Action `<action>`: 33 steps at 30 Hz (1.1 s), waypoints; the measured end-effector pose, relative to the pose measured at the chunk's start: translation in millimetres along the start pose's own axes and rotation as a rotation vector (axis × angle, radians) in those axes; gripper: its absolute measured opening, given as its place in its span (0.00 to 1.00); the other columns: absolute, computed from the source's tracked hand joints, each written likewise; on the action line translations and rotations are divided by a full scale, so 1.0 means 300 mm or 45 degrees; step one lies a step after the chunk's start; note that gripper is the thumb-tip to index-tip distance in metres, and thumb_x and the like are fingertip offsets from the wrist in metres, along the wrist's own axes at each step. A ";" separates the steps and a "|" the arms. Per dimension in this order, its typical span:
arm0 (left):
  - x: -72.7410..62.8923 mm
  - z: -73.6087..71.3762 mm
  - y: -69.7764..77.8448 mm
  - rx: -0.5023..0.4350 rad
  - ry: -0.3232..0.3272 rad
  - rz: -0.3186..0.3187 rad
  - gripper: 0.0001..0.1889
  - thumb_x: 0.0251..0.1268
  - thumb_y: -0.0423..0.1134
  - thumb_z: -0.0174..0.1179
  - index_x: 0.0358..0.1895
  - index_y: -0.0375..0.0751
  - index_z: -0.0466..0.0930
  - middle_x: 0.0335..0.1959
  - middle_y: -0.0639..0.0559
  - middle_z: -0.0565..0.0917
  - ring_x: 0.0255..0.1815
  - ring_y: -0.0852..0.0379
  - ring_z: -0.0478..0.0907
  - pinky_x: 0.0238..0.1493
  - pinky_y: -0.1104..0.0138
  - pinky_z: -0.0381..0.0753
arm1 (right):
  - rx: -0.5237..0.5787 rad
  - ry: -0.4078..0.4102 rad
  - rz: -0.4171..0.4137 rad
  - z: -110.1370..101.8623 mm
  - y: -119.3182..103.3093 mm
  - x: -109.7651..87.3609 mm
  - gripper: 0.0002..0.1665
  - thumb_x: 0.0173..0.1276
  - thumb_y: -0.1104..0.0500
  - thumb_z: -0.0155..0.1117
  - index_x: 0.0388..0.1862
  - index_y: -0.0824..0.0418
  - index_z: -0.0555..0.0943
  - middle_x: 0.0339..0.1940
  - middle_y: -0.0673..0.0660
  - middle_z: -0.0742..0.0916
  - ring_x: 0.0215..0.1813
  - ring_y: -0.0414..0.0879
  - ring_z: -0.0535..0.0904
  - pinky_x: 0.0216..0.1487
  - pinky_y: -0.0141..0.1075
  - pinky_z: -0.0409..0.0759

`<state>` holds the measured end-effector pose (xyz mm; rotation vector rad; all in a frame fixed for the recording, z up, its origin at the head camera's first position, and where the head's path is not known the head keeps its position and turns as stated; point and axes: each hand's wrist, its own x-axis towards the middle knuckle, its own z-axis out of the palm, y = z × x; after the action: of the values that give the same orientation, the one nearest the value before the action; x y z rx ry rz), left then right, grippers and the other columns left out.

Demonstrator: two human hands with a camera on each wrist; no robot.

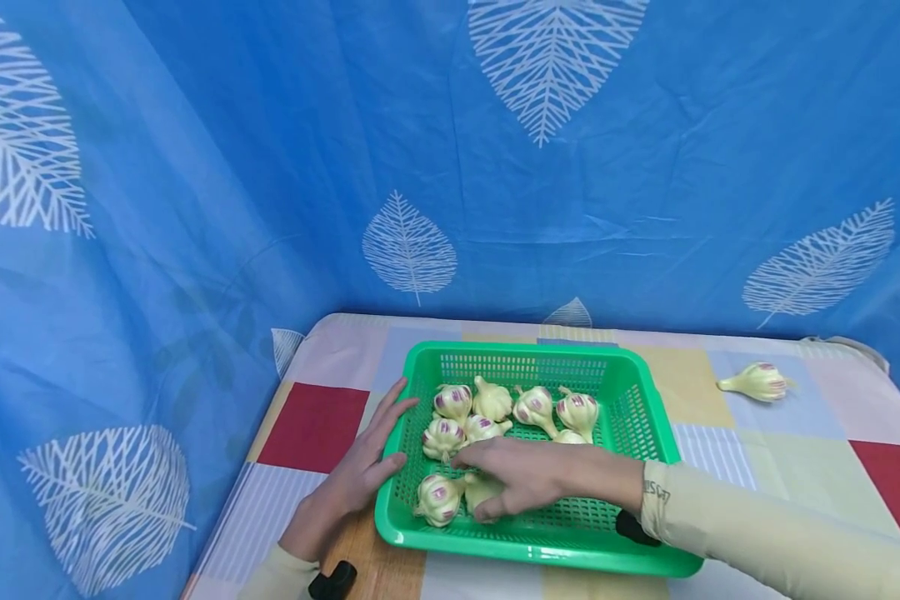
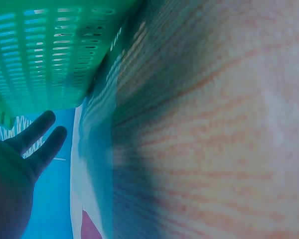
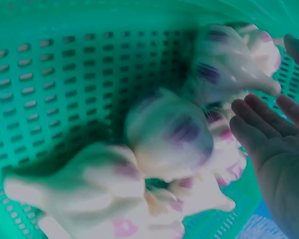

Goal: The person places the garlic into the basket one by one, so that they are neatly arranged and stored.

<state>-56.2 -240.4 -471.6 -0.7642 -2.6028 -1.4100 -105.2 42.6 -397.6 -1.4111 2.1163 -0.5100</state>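
A green slotted plastic basket (image 1: pixel 392 508) holds several garlic bulbs (image 1: pixel 439 500) with purple-streaked skins. My right hand (image 1: pixel 521 475) reaches in over the near left part, partly covering one pale bulb (image 1: pixel 480 492). In the right wrist view its fingers (image 3: pixel 254 122) extend loosely beside a bulb (image 3: pixel 234 62) whose stem points toward the hand; nothing is gripped. At the basket's left side, my left hand (image 1: pixel 360 467) has its fingers spread, with the fingertips right at the rim. The left wrist view shows those straight fingers (image 2: pixel 32 134) below the slotted wall.
One garlic bulb (image 1: pixel 757 382) lies outside the basket, on the patchwork tablecloth (image 1: pixel 690 375) at the right. Behind the table hangs a blue curtain (image 1: pixel 645 183) with white leaf prints. A wood-look patch (image 1: pixel 375 554) shows near the basket's front left corner.
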 end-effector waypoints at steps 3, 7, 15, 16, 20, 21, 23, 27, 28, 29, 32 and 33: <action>-0.001 -0.001 0.000 0.000 0.003 0.000 0.36 0.67 0.44 0.53 0.78 0.41 0.57 0.83 0.50 0.43 0.81 0.46 0.44 0.64 0.38 0.68 | 0.021 0.003 -0.031 -0.033 -0.006 -0.010 0.39 0.74 0.39 0.59 0.74 0.61 0.69 0.71 0.53 0.76 0.70 0.44 0.71 0.68 0.42 0.71; -0.004 -0.003 0.001 0.002 0.004 -0.004 0.36 0.67 0.44 0.53 0.78 0.43 0.57 0.83 0.50 0.43 0.81 0.46 0.45 0.64 0.39 0.69 | -0.091 0.043 -0.058 -0.083 -0.023 -0.030 0.42 0.76 0.34 0.51 0.76 0.60 0.67 0.71 0.54 0.76 0.68 0.45 0.73 0.66 0.44 0.73; 0.000 -0.010 0.006 -0.016 -0.006 -0.001 0.36 0.68 0.43 0.53 0.78 0.42 0.56 0.83 0.49 0.43 0.81 0.46 0.45 0.64 0.39 0.70 | -0.513 0.100 0.008 -0.164 -0.043 -0.106 0.45 0.75 0.28 0.40 0.78 0.56 0.66 0.76 0.55 0.71 0.78 0.54 0.61 0.74 0.51 0.61; 0.001 -0.010 0.006 -0.018 -0.008 0.002 0.36 0.68 0.43 0.53 0.78 0.42 0.56 0.83 0.49 0.43 0.81 0.46 0.45 0.64 0.39 0.69 | -0.538 0.112 0.019 -0.172 -0.038 -0.120 0.46 0.76 0.28 0.39 0.79 0.56 0.65 0.77 0.56 0.70 0.79 0.55 0.58 0.75 0.52 0.58; 0.002 -0.010 0.004 -0.025 -0.013 0.000 0.36 0.67 0.43 0.53 0.78 0.43 0.56 0.83 0.49 0.42 0.81 0.46 0.45 0.64 0.40 0.69 | -0.588 0.183 0.082 -0.196 0.005 -0.184 0.46 0.76 0.28 0.38 0.80 0.57 0.63 0.79 0.58 0.65 0.81 0.59 0.52 0.76 0.56 0.52; 0.002 -0.010 0.004 -0.026 -0.013 -0.001 0.36 0.67 0.43 0.53 0.78 0.44 0.56 0.83 0.49 0.42 0.81 0.46 0.45 0.64 0.40 0.70 | -0.595 0.207 0.096 -0.200 0.021 -0.201 0.46 0.77 0.29 0.38 0.80 0.57 0.62 0.80 0.59 0.64 0.81 0.59 0.51 0.76 0.56 0.51; 0.002 -0.010 0.005 -0.027 -0.014 -0.005 0.36 0.67 0.43 0.53 0.78 0.45 0.56 0.83 0.50 0.42 0.80 0.46 0.45 0.64 0.40 0.70 | -0.595 0.257 0.142 -0.204 0.053 -0.241 0.45 0.77 0.30 0.40 0.80 0.57 0.62 0.80 0.60 0.63 0.81 0.61 0.50 0.76 0.58 0.49; 0.004 -0.009 0.005 -0.026 -0.017 -0.005 0.36 0.67 0.44 0.53 0.78 0.44 0.56 0.83 0.49 0.42 0.81 0.46 0.45 0.64 0.40 0.70 | -0.550 0.348 0.263 -0.202 0.108 -0.333 0.44 0.76 0.31 0.46 0.80 0.56 0.62 0.80 0.60 0.63 0.81 0.61 0.49 0.75 0.61 0.49; 0.004 -0.009 0.004 -0.024 -0.017 -0.005 0.36 0.67 0.44 0.53 0.78 0.44 0.56 0.83 0.49 0.42 0.81 0.46 0.45 0.63 0.40 0.70 | -0.531 0.369 0.293 -0.200 0.117 -0.358 0.44 0.76 0.31 0.48 0.80 0.56 0.62 0.80 0.60 0.63 0.81 0.62 0.49 0.75 0.61 0.50; 0.004 -0.008 0.003 -0.022 -0.017 -0.004 0.36 0.67 0.44 0.53 0.78 0.44 0.56 0.83 0.49 0.42 0.81 0.46 0.45 0.63 0.40 0.70 | -0.512 0.391 0.322 -0.198 0.125 -0.383 0.44 0.76 0.32 0.49 0.80 0.55 0.63 0.80 0.59 0.63 0.81 0.62 0.49 0.74 0.62 0.51; 0.004 -0.009 0.003 -0.013 -0.010 -0.001 0.36 0.67 0.44 0.53 0.78 0.44 0.56 0.83 0.49 0.43 0.80 0.46 0.45 0.63 0.40 0.70 | -0.453 0.453 0.381 -0.192 0.144 -0.455 0.43 0.75 0.35 0.54 0.80 0.55 0.62 0.80 0.61 0.63 0.80 0.64 0.50 0.71 0.65 0.56; 0.004 -0.009 0.003 -0.013 -0.006 0.001 0.36 0.67 0.43 0.53 0.78 0.44 0.57 0.83 0.49 0.43 0.80 0.46 0.45 0.63 0.39 0.70 | -0.413 0.474 0.399 -0.190 0.149 -0.478 0.43 0.75 0.36 0.55 0.81 0.55 0.61 0.80 0.61 0.62 0.80 0.65 0.50 0.69 0.66 0.56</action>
<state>-57.3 -241.6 -468.9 -0.7706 -2.6006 -1.4244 -129.2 193.1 -346.4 -1.1764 2.7625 -0.3328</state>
